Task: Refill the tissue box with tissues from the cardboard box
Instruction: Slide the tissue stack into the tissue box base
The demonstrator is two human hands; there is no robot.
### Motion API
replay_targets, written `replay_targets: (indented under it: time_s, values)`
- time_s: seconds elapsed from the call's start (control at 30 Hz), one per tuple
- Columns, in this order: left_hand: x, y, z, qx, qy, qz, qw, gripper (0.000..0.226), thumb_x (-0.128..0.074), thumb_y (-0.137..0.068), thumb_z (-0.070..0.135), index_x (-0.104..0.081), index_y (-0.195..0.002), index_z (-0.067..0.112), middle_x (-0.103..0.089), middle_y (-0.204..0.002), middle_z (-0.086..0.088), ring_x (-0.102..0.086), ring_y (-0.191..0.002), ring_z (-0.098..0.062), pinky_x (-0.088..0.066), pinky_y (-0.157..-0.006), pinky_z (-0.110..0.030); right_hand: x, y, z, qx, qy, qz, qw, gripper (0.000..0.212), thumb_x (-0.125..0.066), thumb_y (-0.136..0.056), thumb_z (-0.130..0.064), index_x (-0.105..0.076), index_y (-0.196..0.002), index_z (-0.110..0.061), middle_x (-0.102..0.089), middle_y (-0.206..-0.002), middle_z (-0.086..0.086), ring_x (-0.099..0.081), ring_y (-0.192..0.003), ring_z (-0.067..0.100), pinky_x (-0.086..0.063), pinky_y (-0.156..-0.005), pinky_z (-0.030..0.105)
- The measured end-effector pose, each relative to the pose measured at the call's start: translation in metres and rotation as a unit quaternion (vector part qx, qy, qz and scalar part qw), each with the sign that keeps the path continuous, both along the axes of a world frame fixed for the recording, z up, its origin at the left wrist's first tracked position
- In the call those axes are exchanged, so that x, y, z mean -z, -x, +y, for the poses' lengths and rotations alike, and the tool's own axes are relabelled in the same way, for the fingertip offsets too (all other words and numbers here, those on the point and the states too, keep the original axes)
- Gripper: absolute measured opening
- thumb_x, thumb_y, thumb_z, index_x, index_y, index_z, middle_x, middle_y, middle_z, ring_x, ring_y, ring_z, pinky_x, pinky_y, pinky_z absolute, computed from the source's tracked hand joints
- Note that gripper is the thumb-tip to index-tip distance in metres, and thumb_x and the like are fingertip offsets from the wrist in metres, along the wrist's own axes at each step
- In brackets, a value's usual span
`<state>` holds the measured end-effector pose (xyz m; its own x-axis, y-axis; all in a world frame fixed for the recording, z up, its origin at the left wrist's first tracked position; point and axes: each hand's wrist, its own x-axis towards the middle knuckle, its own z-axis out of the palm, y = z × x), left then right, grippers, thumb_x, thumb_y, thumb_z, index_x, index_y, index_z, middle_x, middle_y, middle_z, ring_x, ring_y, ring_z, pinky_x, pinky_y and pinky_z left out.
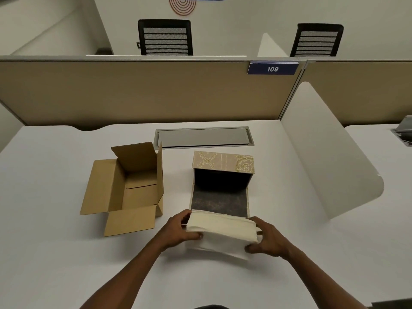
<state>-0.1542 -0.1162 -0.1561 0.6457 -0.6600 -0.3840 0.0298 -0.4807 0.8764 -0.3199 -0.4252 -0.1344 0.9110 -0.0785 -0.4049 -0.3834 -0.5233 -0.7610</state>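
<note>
Both hands hold one stack of cream tissues (221, 230) low over the white tabletop (55, 253), at about 6 o'clock from the tissue box (223, 172). The left hand (178, 228) closes its grip on the stack's left end, thumb underneath at the front and fingers curled over the top edge. The right hand (266, 238) clamps the right end the same way. Neither grip is wide open; each is closed onto the tissues.

The tissue box lies on its side with its patterned face up and its dark cavity facing the person. Its hinged flap (219, 201) lies flat on the tabletop between the cavity and the stack, and the far edge of the tissues overlaps the near end of that flap. The cardboard box (131, 188) stands open at about 9 o'clock from the tissue box, and it looks empty.

The step in hand appears to be sliding the stack into the cavity. To do it well, keep the ends squeezed evenly so the soft middle does not sag or fan out. The lower sheets already droop toward the tabletop at the near edge, so tuck them up first. Line up the long side with the opening, then push straight toward 12 o'clock along the flap, keeping the stack level. The box is light and may skid away, so a slow push is safer.
</note>
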Motion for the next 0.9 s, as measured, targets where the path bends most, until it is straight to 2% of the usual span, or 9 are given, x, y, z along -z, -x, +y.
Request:
replay_targets:
  time_s: [0.07,0.13,0.23,0.3,0.4,0.53,0.6,0.7,0.9]
  values:
    - [-0.002,0.0,-0.001,-0.048,0.035,0.061,0.996,0.063,-0.091,-0.067,0.041,-0.062,-0.122,0.033,-0.073,-0.118,0.004,-0.07,-0.108,-0.014,-0.057,-0.095,-0.036,-0.001,0.001,-0.001,0.066,-0.149,0.03,0.986,0.074,-0.092,-0.064,-0.019,-0.059,-0.13,-0.02,-0.071,-0.123,-0.001,-0.067,-0.114,0.018,-0.058,-0.097,0.036]
    - [-0.004,0.002,-0.005,-0.094,0.052,0.097,0.99,0.058,-0.088,-0.068,0.049,-0.064,-0.119,0.034,-0.074,-0.116,0.002,-0.071,-0.107,-0.018,-0.057,-0.095,-0.039,0.0,-0.002,0.003,0.139,-0.242,0.039,0.959,0.071,-0.087,-0.064,-0.015,-0.061,-0.13,-0.016,-0.073,-0.123,0.007,-0.068,-0.113,0.025,-0.059,-0.092,0.036]
    - [-0.005,0.005,-0.02,-0.172,0.037,0.116,0.978,0.066,-0.079,-0.067,0.064,-0.062,-0.124,0.035,-0.07,-0.121,0.004,-0.067,-0.11,-0.019,-0.056,-0.096,-0.04,0.002,-0.015,0.013,0.258,-0.323,0.037,0.91,0.049,-0.069,-0.081,-0.003,-0.063,-0.129,-0.01,-0.07,-0.124,0.015,-0.065,-0.112,0.031,-0.055,-0.085,0.035]
    - [-0.006,0.003,-0.032,-0.203,0.014,0.114,0.972,0.065,-0.072,-0.074,0.065,-0.058,-0.129,0.033,-0.065,-0.126,0.006,-0.062,-0.112,-0.015,-0.052,-0.095,-0.036,0.004,-0.027,0.018,0.325,-0.34,0.045,0.882,0.036,-0.058,-0.089,-0.001,-0.064,-0.124,-0.006,-0.068,-0.124,0.018,-0.063,-0.105,0.029,-0.052,-0.084,0.036]
    - [-0.01,-0.003,-0.049,-0.202,-0.013,0.089,0.975,0.069,-0.064,-0.082,0.066,-0.05,-0.139,0.03,-0.059,-0.132,0.004,-0.056,-0.113,-0.017,-0.046,-0.093,-0.033,0.004,-0.044,0.023,0.376,-0.345,0.048,0.859,0.03,-0.058,-0.092,-0.013,-0.064,-0.12,-0.006,-0.065,-0.124,0.019,-0.06,-0.103,0.028,-0.051,-0.088,0.039]
    - [-0.015,-0.017,-0.067,-0.181,-0.036,0.051,0.981,0.081,-0.066,-0.083,0.063,-0.037,-0.15,0.028,-0.051,-0.147,-0.002,-0.052,-0.129,-0.024,-0.047,-0.107,-0.041,0.0,-0.07,0.02,0.399,-0.276,0.052,0.873,0.046,-0.065,-0.096,-0.039,-0.057,-0.132,-0.012,-0.066,-0.124,0.011,-0.063,-0.112,0.028,-0.051,-0.105,0.046]
    - [-0.017,-0.024,-0.072,-0.18,-0.033,0.038,0.982,0.081,-0.067,-0.084,0.059,-0.032,-0.151,0.03,-0.048,-0.15,-0.002,-0.05,-0.132,-0.026,-0.047,-0.109,-0.044,-0.001,-0.082,0.016,0.415,-0.234,0.05,0.878,0.053,-0.067,-0.094,-0.044,-0.055,-0.134,-0.011,-0.066,-0.12,0.007,-0.064,-0.109,0.027,-0.053,-0.103,0.047]
    - [-0.02,-0.034,-0.077,-0.193,-0.016,0.027,0.981,0.08,-0.069,-0.086,0.055,-0.029,-0.152,0.031,-0.049,-0.149,-0.003,-0.05,-0.132,-0.026,-0.048,-0.108,-0.046,-0.002,-0.095,0.012,0.426,-0.187,0.046,0.884,0.061,-0.068,-0.091,-0.053,-0.058,-0.133,-0.009,-0.066,-0.12,0.008,-0.065,-0.108,0.028,-0.055,-0.092,0.044]
    - [-0.017,-0.048,-0.079,-0.189,-0.009,0.018,0.982,0.077,-0.073,-0.087,0.042,-0.031,-0.15,0.029,-0.05,-0.143,-0.002,-0.05,-0.126,-0.024,-0.05,-0.1,-0.038,-0.003,-0.114,0.015,0.436,-0.117,0.037,0.892,0.072,-0.06,-0.089,-0.067,-0.063,-0.129,-0.007,-0.066,-0.123,0.009,-0.062,-0.111,0.029,-0.049,-0.087,0.039]
